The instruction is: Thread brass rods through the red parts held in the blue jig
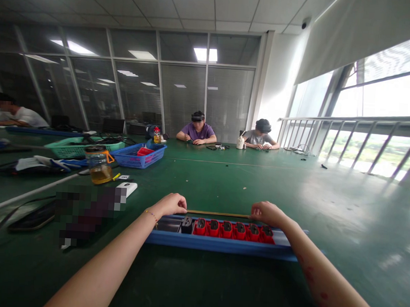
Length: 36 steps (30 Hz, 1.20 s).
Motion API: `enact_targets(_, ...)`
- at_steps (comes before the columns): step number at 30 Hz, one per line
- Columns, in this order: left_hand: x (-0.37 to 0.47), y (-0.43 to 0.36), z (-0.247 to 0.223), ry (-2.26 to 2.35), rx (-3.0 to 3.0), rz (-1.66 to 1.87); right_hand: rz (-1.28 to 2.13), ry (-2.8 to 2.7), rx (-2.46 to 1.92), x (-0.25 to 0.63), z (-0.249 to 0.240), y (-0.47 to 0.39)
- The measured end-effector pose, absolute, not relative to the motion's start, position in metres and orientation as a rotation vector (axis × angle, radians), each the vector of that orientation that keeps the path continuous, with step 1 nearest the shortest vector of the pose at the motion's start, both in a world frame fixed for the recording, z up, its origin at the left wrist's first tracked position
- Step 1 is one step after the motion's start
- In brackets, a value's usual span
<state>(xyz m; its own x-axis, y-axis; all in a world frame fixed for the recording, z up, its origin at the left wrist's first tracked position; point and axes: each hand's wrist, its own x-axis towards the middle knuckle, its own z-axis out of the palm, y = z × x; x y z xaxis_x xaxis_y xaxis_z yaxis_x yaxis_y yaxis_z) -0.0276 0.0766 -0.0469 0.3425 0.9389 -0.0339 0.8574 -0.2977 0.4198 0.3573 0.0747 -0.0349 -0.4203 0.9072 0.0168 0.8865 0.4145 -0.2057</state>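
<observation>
Carrying a long blue tray [220, 245] of red connector housings [226, 229], the green counter [199, 185] spreads out; beyond the tray's far edge, the left hand [170, 205] and right hand [268, 213] pinch a thin yellowish strip [218, 214], stretched between their fingers.

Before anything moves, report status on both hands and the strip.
Left hand and right hand pinching opposite ends of thin strip. Strip stretched along blue tray's far edge. Red connectors sit in tray.

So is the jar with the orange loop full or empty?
Neither, the jar is partly full: yellowish liquid sits in its lower part, with clear wall above, under the dark lid.
</observation>
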Motion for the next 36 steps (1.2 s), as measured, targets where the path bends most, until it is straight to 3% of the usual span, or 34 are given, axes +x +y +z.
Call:
enact_targets(9, -0.028, 0.077, -0.047, 1.590, 2.274, 0.316, 0.156, -2.549, -1.862, 0.380, -0.028, 0.075)
enact_targets(23, -0.029, 0.075, -0.047, 1.588, 2.291, 0.319, 0.317, -2.834, -1.992, 0.364, -0.005, 0.053)
enact_targets(36, -0.029, 0.076, -0.047, 1.594, 2.283, 0.321, 0.361, -2.828, -1.848, 0.362, -0.008, 0.056)
